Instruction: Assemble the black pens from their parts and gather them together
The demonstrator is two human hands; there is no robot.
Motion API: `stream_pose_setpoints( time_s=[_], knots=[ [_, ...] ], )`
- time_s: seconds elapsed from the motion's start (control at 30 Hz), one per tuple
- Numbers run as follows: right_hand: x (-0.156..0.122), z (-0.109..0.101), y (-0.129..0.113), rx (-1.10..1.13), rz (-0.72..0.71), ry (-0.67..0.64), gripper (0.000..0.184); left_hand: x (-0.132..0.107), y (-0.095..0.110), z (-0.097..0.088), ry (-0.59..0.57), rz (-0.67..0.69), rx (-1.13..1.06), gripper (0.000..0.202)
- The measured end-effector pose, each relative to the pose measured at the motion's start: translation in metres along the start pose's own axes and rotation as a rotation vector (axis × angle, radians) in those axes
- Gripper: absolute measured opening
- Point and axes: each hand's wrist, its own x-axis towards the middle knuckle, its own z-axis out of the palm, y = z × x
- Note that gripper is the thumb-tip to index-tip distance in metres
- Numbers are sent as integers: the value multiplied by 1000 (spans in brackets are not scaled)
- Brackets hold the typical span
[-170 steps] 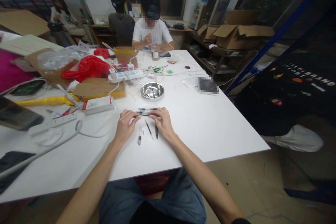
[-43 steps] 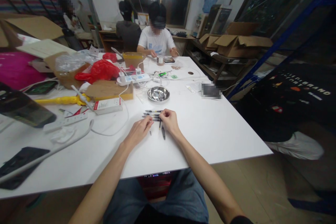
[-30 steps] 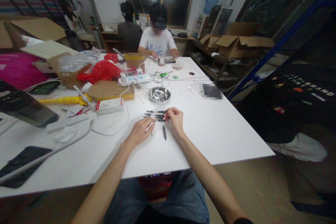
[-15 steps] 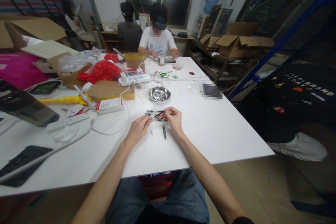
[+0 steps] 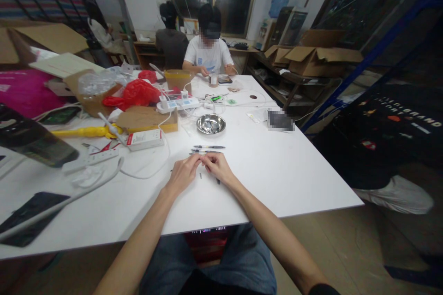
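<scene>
My left hand [image 5: 184, 171] and my right hand [image 5: 218, 166] meet fingertip to fingertip above the white table. Both are closed in a pinch on a slim pen part, mostly hidden by the fingers; a small dark end [image 5: 171, 170] shows beyond the left hand. Just past my fingers lie several pens [image 5: 208, 147] side by side, the nearer ones partly covered. A small spring-like piece [image 5: 200, 175] rests between my wrists. Under the right hand, a dark pen barrel [image 5: 218, 181] is largely covered. Farther back sits a round metal bowl [image 5: 211, 124] with small pieces inside.
At left are a white box [image 5: 145, 139], a power strip [image 5: 178, 104], cables, red plastic bags [image 5: 134, 93] and a large dark bottle [image 5: 31, 138]. Across the table a person in a white shirt [image 5: 208, 55] works. Another person in black [image 5: 387, 138] is at the right edge.
My right hand has moved left and slightly nearer, so the fingertips of both hands now meet. The dark stick visible between them before is now mostly hidden, and the barrel is more covered.
</scene>
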Motion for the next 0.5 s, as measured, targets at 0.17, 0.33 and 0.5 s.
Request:
stream_pose_setpoints(
  time_s=[0.17,0.33,0.5],
  knots=[
    [3,-10,-3,-131,-86,-89,35,1,-4,1,24,-74,-9,22],
    [2,-15,-2,-452,-251,-251,32,2,-14,-4,58,-172,22,22],
    [3,-9,-1,-514,-265,-315,22,3,-13,-5,22,-172,37,22]
  ],
)
